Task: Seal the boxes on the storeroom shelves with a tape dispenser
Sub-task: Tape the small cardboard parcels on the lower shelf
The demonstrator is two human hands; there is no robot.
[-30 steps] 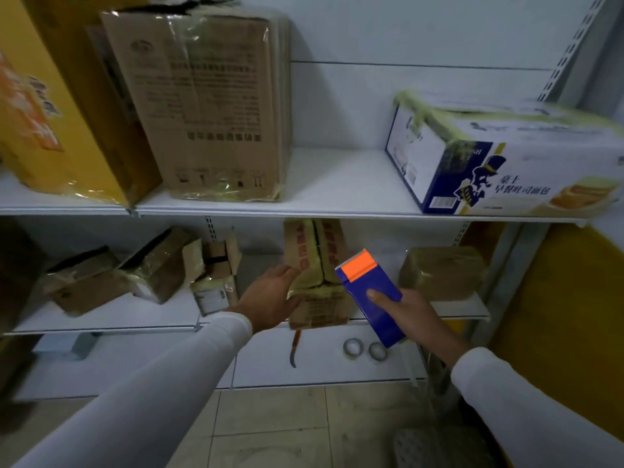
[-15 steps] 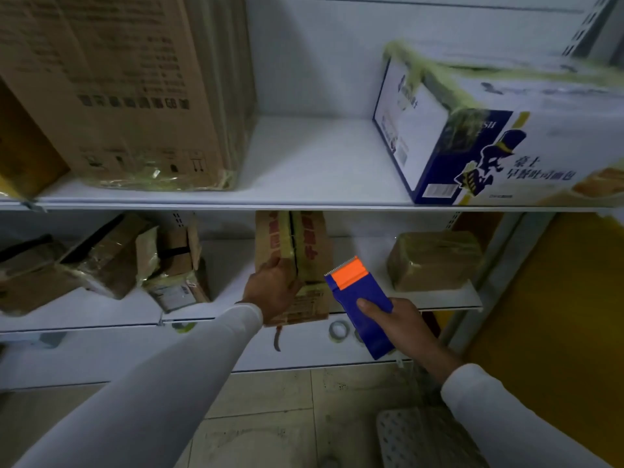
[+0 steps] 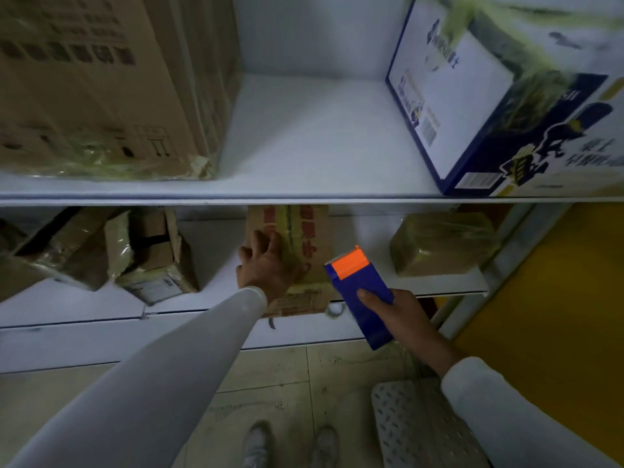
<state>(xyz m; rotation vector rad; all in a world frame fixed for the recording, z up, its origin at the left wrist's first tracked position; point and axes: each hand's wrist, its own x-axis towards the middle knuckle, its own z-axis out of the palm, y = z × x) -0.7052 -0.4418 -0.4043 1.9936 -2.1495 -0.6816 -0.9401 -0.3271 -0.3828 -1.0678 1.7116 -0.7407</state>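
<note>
The person's left hand [image 3: 266, 268] is resting on the narrow brown cardboard box with red printing [image 3: 305, 238], which is lying on the lower white metal shelf [image 3: 442, 285] with its near end reaching the shelf's front edge. The fingers are lying spread and fairly straight over the box's left top edge, next to a strip of glossy yellowish tape running down its middle seam. The far end of this box is hidden behind the upper white shelf board [image 3: 304, 199].

The right hand [image 3: 401, 319] is gripping the blue, slab-shaped plastic tape dispenser with an orange head [image 3: 359, 292], thumb pressed flat on its upper face and the other fingers curled underneath, out of sight. The dispenser is tilting up to the left, its toothed edge just beside the box's right side; whether it is touching, I cannot tell.

To the right on the same shelf a squat brown parcel wrapped in shiny film [image 3: 442, 243] is sitting well apart. To the left, crumpled, torn cardboard boxes [image 3: 148, 255] are leaning together, their details murky in the dim light. Above, a tall corrugated carton [image 3: 98, 86] and a glossy blue-and-white printed carton [image 3: 499, 106] are both cut off by the frame. A pale roll of tape [image 3: 335, 309] is peeking out below the box.
</note>
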